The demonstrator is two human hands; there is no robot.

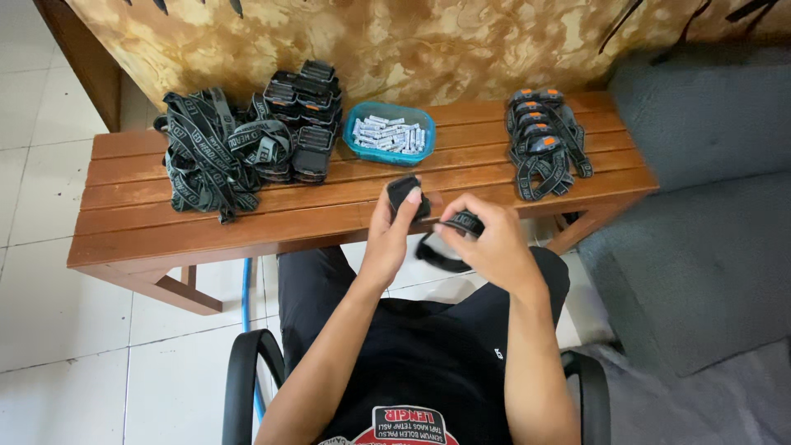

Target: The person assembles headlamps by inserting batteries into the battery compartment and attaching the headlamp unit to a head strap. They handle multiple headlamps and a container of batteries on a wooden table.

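My left hand [389, 231] grips a small black headlamp body [406, 194] at the bench's near edge, thumb on its top. My right hand [488, 237] pinches the black elastic strap [441, 255] attached to it, and the strap loops down between both hands. On the wooden slatted bench [132, 227], a blue tray [360, 145] of small white batteries sits just beyond my hands. A heap of black headlamps and grey straps [239, 144] lies at the left. A row of headlamps with orange tops [542, 140] lies at the right.
A grey sofa [709, 206] stands to the right of the bench. Behind the bench rises a mottled tan wall [428, 41]. I sit in a chair with black armrests [244, 379] over a white tiled floor [49, 330]. A blue hose [246, 288] runs under the bench.
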